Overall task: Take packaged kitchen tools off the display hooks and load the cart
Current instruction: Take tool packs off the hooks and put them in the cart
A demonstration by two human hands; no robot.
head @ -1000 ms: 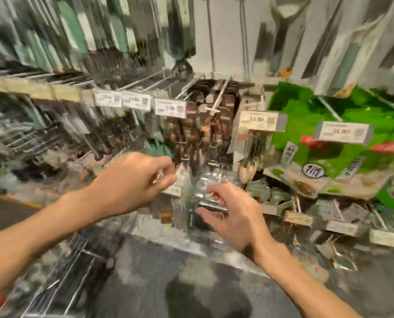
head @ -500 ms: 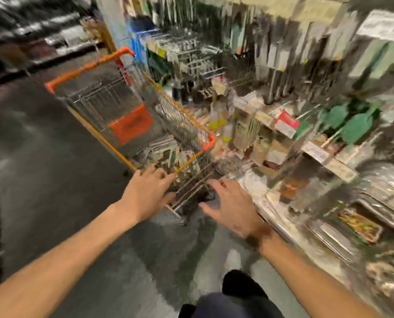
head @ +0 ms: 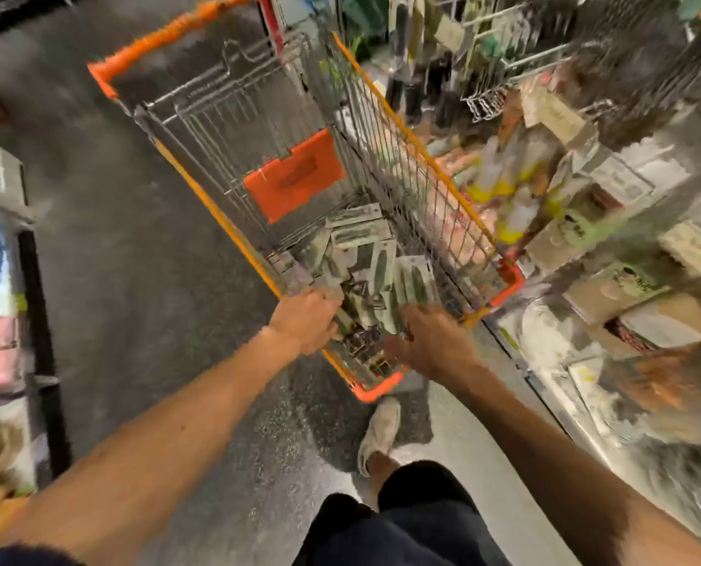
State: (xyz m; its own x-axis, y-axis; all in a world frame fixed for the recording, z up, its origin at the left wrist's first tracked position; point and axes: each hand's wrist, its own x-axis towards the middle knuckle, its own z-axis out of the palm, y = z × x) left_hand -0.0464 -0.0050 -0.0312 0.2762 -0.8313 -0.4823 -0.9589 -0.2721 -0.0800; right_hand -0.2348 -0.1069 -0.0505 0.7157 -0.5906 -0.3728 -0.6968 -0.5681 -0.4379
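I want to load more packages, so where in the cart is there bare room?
Bare room seems left only at the far end of the cart: wire floor between the orange flap and the packaged tools. The near end is crowded, piled under the left hand and right hand. The display shelf alongside is packed too.

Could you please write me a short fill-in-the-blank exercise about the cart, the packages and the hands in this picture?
1. The wire cart has ____ trim along its rim.
2. The packaged tools lie ____ the cart's basket.
3. The display shelves stand on the cart's ____ side.
4. The number of hands over the cart's near end is ____: the left hand and the right hand.

Missing words: orange; inside; right; two.
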